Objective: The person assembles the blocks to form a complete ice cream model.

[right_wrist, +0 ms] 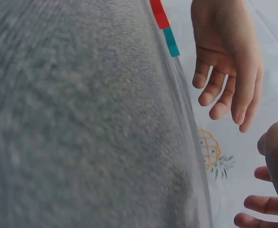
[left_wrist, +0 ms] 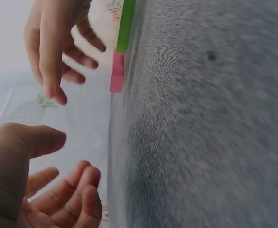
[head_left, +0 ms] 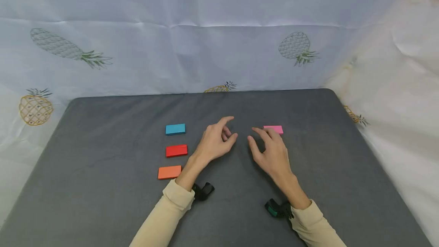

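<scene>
Over the middle of the table, my left hand (head_left: 216, 140) hovers with loosely bent fingers and holds nothing. It is to the right of a blue block (head_left: 175, 129), a red block (head_left: 176, 150) and an orange block (head_left: 168, 172), which lie in a column. Facing it, my right hand (head_left: 273, 155) is also above the surface, with nothing between thumb and fingers. Just beyond its fingers lies a pink block (head_left: 274, 129), partly covered by them in the head view. A green block (left_wrist: 125, 26) shows in the left wrist view; in the head view it is hidden.
Dark grey cloth covers the table (head_left: 103, 201). A pale curtain (head_left: 192, 56) printed with pineapples hangs behind the far edge and along the sides. Black wrist devices (head_left: 204, 191) sit at both cuffs.
</scene>
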A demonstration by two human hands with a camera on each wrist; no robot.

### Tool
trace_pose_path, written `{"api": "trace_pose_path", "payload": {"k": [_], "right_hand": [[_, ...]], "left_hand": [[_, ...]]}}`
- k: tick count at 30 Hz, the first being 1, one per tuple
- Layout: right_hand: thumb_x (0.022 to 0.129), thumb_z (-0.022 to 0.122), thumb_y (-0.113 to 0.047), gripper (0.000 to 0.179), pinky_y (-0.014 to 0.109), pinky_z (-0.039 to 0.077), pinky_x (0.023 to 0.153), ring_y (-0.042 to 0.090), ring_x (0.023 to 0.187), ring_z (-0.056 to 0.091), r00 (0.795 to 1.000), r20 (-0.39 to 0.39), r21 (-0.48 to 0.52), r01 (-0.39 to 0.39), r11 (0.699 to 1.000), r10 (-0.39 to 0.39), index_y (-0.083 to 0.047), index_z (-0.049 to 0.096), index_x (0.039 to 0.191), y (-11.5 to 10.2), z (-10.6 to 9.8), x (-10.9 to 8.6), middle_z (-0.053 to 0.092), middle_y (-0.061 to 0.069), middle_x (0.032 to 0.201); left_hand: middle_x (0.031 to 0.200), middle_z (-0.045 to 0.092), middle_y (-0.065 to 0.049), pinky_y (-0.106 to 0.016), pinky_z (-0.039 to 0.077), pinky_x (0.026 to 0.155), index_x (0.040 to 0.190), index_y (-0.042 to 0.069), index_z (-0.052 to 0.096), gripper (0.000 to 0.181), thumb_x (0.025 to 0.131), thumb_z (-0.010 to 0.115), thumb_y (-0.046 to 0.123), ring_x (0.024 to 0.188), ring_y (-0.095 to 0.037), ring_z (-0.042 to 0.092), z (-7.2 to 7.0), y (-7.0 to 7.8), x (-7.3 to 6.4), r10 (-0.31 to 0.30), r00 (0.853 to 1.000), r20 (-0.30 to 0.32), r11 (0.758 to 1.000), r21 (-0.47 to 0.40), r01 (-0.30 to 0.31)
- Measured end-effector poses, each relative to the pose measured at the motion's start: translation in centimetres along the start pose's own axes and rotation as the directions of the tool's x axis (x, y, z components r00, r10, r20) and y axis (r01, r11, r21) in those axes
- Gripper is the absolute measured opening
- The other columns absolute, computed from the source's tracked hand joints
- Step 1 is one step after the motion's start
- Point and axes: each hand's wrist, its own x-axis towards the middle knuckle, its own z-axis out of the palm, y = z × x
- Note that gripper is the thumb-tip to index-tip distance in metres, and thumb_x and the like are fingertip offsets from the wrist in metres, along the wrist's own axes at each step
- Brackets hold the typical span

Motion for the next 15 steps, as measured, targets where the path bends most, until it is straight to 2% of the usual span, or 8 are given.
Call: {"api": "trace_pose_path", "payload": {"k": [6,15], "right_hand": [[0.088,0.08,-0.019,0.027,0.04,0.051,0.063,0.027,0.071,0.063,0.996,-0.048,0.083,-0.065,0.994,0.069,-0.001,0.077,0.109,0.7,-0.8,-0.3,0.067,0.016,0.085],[0.084,0.083,-0.013,0.024,0.031,0.049,0.055,0.015,0.057,0.055,0.993,-0.072,0.114,-0.086,0.99,0.095,-0.001,0.078,0.103,1.9,-1.8,-0.8,0.062,0.011,0.071]], "left_hand": [[0.087,0.072,-0.009,-0.024,0.053,0.065,0.142,0.001,0.055,0.052,0.095,0.072,0.016,0.069,-0.016,0.067,1.2,-0.1,1.2,0.012,1.0,0.023,0.996,-0.089,-0.01],[0.087,0.073,-0.011,-0.024,0.055,0.07,0.143,0.001,0.054,0.055,0.094,0.073,0.016,0.071,-0.018,0.07,2.9,0.5,2.7,0.029,0.997,0.07,0.986,-0.168,-0.016]]}}
